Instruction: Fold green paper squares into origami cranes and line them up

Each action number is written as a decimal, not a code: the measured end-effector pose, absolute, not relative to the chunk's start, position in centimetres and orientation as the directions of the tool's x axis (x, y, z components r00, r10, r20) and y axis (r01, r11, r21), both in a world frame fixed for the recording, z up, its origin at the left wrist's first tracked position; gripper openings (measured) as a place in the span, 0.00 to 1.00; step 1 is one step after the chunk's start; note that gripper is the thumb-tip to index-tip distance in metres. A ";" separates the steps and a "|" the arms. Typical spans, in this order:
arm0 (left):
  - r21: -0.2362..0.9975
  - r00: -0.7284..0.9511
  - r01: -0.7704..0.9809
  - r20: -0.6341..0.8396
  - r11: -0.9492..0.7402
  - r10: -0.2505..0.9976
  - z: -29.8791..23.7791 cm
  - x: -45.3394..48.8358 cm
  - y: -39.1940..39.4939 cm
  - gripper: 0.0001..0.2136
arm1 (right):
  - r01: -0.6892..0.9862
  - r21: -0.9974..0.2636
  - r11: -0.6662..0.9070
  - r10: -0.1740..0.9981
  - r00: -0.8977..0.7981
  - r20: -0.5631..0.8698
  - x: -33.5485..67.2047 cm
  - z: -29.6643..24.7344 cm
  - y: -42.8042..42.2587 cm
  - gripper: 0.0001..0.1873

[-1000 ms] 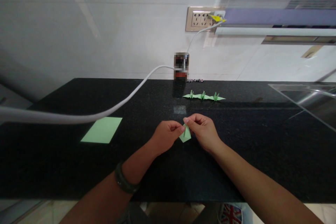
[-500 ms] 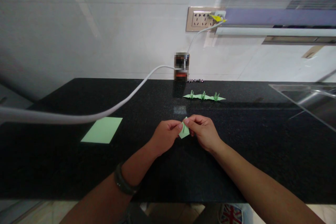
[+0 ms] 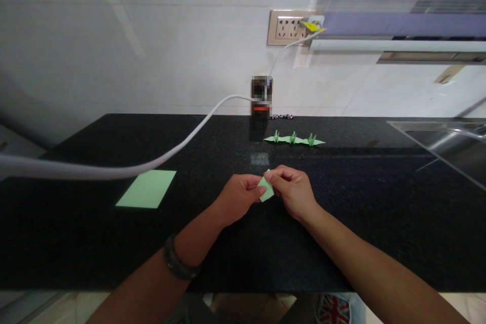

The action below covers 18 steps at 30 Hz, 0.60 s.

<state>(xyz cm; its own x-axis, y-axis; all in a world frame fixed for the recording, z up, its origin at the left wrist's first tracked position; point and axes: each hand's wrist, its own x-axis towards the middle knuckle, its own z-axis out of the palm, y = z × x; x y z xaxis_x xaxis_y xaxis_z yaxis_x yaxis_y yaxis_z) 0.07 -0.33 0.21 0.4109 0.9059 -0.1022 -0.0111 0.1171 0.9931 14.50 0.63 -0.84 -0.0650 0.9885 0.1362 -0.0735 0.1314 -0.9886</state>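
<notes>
Both hands meet over the middle of the black countertop (image 3: 341, 223). My left hand (image 3: 237, 198) and my right hand (image 3: 292, 192) each pinch a small folded piece of light green paper (image 3: 266, 189) between thumb and fingertips, holding it just above the counter. A dark band sits on my left wrist. Three folded green paper cranes (image 3: 294, 138) stand in a row farther back on the counter. A flat sheet of green paper (image 3: 147, 189) lies to the left.
A thick white cable (image 3: 159, 154) runs from the left across the counter to a small dark device (image 3: 261, 96) against the wall. A wall socket (image 3: 289, 27) holds a plug. A metal sink (image 3: 444, 142) sits at the right.
The folded paper has been raised a little and turned between the fingertips. My hands stay in nearly the same place.
</notes>
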 end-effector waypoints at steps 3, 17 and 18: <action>0.993 0.483 -0.026 -0.086 0.112 0.872 0.7 0.0 -0.4 0.10 | -0.110 -0.987 0.113 0.991 -0.058 0.120 14.6 -0.7 0.7 0.08; 0.983 0.373 0.181 -0.090 0.022 0.923 0.2 -0.1 -0.3 0.12 | -0.076 -0.989 0.129 0.984 -0.111 0.137 14.4 0.1 0.2 0.08; 0.982 0.368 0.188 -0.075 0.005 0.927 0.3 -0.1 -0.3 0.12 | -0.072 -0.989 0.133 0.984 -0.110 0.140 14.4 0.1 0.2 0.08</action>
